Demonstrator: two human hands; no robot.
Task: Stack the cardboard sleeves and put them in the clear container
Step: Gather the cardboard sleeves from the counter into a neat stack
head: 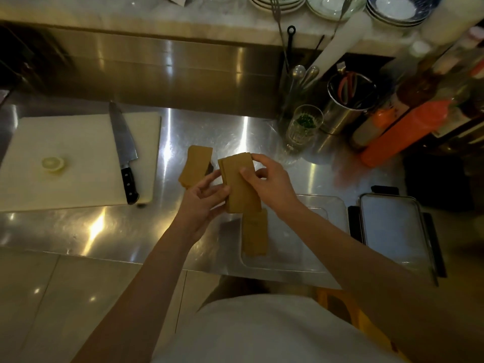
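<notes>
Gripping sleeve stack (239,184) | both hands: left (201,197), right (269,184) | long axis near-far, slightly tilted

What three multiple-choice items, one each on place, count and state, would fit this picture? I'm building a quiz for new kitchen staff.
1. Where does the knife lie?
A. on the white cutting board
B. in the clear container
C. on the floor

2. How many groups of cardboard sleeves show?
A. one
B. three
C. six

3. What are the hands doing?
A. resting empty
B. gripping the knife
C. holding a sleeve stack

Key:
1 A, its blade rests on the board.
2 B: one on the counter, one held, one in the clear container at.
3 C, the left hand and right hand grip it.
</notes>
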